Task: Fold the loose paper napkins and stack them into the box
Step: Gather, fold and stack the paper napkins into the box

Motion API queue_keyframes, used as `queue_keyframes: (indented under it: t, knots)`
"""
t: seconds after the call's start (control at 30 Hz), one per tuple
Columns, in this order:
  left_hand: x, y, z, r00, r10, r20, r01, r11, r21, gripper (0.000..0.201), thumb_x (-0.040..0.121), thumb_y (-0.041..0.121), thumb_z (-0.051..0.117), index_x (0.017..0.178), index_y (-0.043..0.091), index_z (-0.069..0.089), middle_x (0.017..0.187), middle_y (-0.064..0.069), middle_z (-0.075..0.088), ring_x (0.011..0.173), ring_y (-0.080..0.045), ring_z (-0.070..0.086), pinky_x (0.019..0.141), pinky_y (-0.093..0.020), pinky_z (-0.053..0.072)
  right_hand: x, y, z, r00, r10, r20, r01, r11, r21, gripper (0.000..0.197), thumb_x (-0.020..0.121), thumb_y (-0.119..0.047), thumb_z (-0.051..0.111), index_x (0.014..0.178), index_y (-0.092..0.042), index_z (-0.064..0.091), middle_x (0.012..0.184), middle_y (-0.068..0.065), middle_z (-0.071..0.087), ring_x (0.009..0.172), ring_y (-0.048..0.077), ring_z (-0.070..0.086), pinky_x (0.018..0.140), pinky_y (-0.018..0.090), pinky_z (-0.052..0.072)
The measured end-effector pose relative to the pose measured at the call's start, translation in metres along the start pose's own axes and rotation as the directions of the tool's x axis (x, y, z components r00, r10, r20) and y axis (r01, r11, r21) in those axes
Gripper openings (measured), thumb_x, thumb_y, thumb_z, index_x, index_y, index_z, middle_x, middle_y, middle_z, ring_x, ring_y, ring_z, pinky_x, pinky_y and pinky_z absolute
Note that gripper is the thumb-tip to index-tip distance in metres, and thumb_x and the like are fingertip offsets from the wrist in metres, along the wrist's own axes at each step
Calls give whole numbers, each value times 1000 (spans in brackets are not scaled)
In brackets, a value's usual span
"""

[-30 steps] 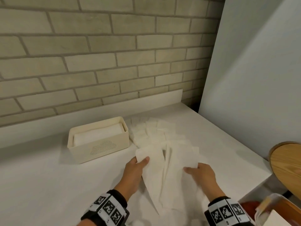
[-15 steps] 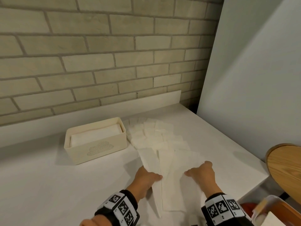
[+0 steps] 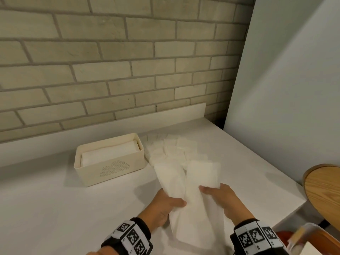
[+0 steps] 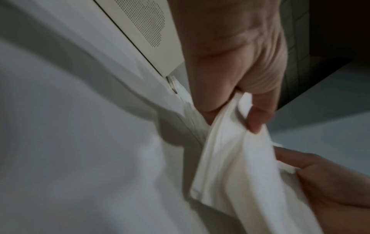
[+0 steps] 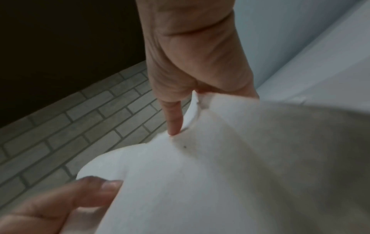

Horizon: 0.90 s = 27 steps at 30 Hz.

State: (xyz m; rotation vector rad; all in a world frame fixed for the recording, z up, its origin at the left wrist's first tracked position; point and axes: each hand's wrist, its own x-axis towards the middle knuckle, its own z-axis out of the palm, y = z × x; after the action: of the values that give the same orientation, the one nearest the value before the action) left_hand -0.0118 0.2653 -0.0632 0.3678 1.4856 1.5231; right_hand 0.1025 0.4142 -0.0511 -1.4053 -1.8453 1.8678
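Note:
A long white paper napkin (image 3: 195, 196) is held up off the white counter between both hands. My left hand (image 3: 165, 204) pinches its left edge with the thumb on top; the left wrist view shows the napkin (image 4: 240, 166) gripped between thumb and fingers. My right hand (image 3: 219, 195) pinches the right edge, thumb over the sheet (image 5: 220, 182). A cream box (image 3: 110, 172) with a dotted cloud pattern stands to the left, holding a stack of folded napkins (image 3: 110, 152). Several loose napkins (image 3: 171, 150) lie spread behind the held one.
The brick wall (image 3: 110, 70) runs behind the counter (image 3: 55, 208), and a pale panel (image 3: 285, 89) closes the right side. A round wooden top (image 3: 323, 192) sits past the counter's right edge, with an orange container (image 3: 312, 240) below it.
Both hands have drawn closer together and nearer to me, and the napkin has gone from lying flat on the counter to being lifted and gathered lengthwise between them.

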Motion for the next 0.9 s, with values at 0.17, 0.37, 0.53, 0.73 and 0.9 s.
queue_keyframes:
  t: [0.17, 0.37, 0.53, 0.73, 0.9]
  knots:
    - [-4, 19, -15, 995, 43, 90, -37, 998, -60, 41, 65, -13, 69, 102, 5, 67, 100, -13, 73, 88, -25, 70, 74, -36, 57, -5, -13, -2, 982, -53, 184, -13, 941, 340, 41, 71, -3, 76, 110, 1, 63, 105, 19, 71, 100, 36, 66, 97, 51, 47]
    - [-9, 45, -31, 994, 101, -44, -105, 988, -113, 40, 87, 3, 60, 126, 11, 55, 114, -11, 67, 99, -25, 65, 80, -35, 55, -9, -34, 18, 944, -322, 78, 269, 883, 383, 74, 47, -1, 80, 117, -12, 57, 110, 14, 68, 102, 33, 64, 90, 51, 52]
    - [-15, 60, -42, 993, 78, -84, -80, 997, -21, 33, 96, 36, 47, 125, 24, 53, 112, 1, 68, 103, -18, 65, 89, -37, 54, -12, -46, 44, 901, -383, 204, 298, 887, 353, 80, 53, 7, 82, 123, -16, 51, 116, 9, 65, 106, 27, 63, 84, 42, 55]
    - [-22, 61, -56, 978, 91, -190, -87, 996, 25, 44, 91, 50, 49, 123, 20, 54, 117, 6, 62, 109, -16, 59, 99, -36, 46, -11, -44, 109, 924, -348, 157, 324, 933, 160, 125, 36, -33, 91, 143, -25, 27, 134, 1, 54, 121, 23, 54, 97, 46, 50]
    - [-28, 62, -79, 949, 99, -300, -108, 994, -15, 39, 91, 40, 56, 122, 17, 59, 105, -2, 70, 96, -20, 66, 80, -36, 55, -19, -48, 143, 912, -352, 210, 355, 935, 24, 113, 59, -41, 82, 147, -29, 13, 143, -2, 42, 128, 20, 46, 103, 44, 46]
